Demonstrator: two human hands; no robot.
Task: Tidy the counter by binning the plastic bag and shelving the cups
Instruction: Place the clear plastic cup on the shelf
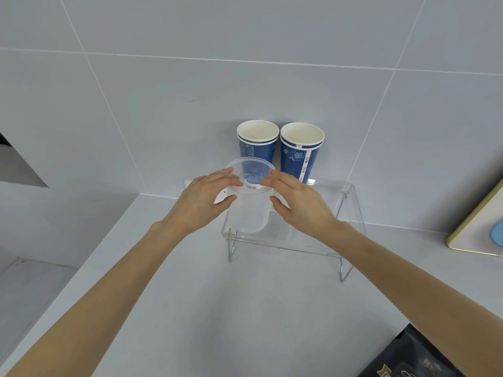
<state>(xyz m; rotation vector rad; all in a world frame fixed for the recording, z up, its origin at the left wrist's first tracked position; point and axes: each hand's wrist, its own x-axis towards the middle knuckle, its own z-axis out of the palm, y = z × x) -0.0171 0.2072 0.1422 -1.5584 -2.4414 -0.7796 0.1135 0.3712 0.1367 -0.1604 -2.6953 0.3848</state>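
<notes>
The clear plastic cup [250, 198] is hard to read: its wall nearly vanishes against the clear shelf [288, 235] it stands on, just left of centre frame, and the print near its rim is too faint to make out. Both hands flank it with fingers spread, the left hand [202, 201] and right hand [300, 201] loosely cupped at the rim; whether they actually touch it I cannot tell. Behind, against the tiled wall, stand two blue paper cups [279, 151], the left one partly hidden by the clear cup. A dark bag [424, 357] at lower right and a gold-edged box [481, 227] at right are cut off. The counter [217, 308] below the shelf lies open.
</notes>
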